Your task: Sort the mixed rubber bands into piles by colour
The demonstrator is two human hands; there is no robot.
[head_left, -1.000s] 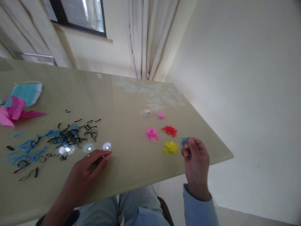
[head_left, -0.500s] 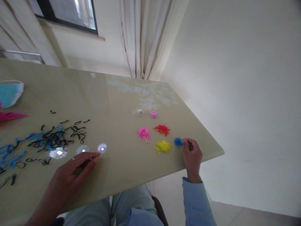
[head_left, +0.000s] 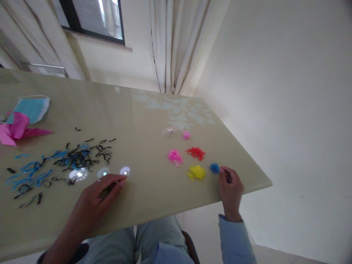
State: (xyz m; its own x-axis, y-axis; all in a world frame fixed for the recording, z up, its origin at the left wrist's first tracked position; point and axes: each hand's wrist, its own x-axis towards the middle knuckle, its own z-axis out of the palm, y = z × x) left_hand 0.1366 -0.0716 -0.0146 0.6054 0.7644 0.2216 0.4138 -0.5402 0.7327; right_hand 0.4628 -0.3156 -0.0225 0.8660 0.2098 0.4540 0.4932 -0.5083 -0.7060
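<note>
My right hand [head_left: 231,187] is closed, its fingertips at the edge of a small pile of blue rubber bands [head_left: 214,168]. Whatever those fingers pinch is hidden. Beside that pile lie a yellow pile of rubber bands [head_left: 196,172], a red pile [head_left: 196,153] and a pink pile [head_left: 175,157]. Over the table's left part, my left hand [head_left: 101,198] has thumb and forefinger pinched together; anything between them is too small to make out. Farther left, black rubber bands [head_left: 78,157] lie loosely mixed with blue ones [head_left: 31,168].
Behind the sorted piles lie a clear plastic tube [head_left: 173,130] and a small pink ring-shaped item [head_left: 186,135]. A blue face mask [head_left: 33,108] and a folded pink piece [head_left: 20,130] rest at far left. The glossy table [head_left: 148,154] reflects lights; its right corner is near the wall.
The view has swung left, so everything sits farther right in the picture and more of the mask and pink piece shows. Both hands keep nearly the same pose and place.
</note>
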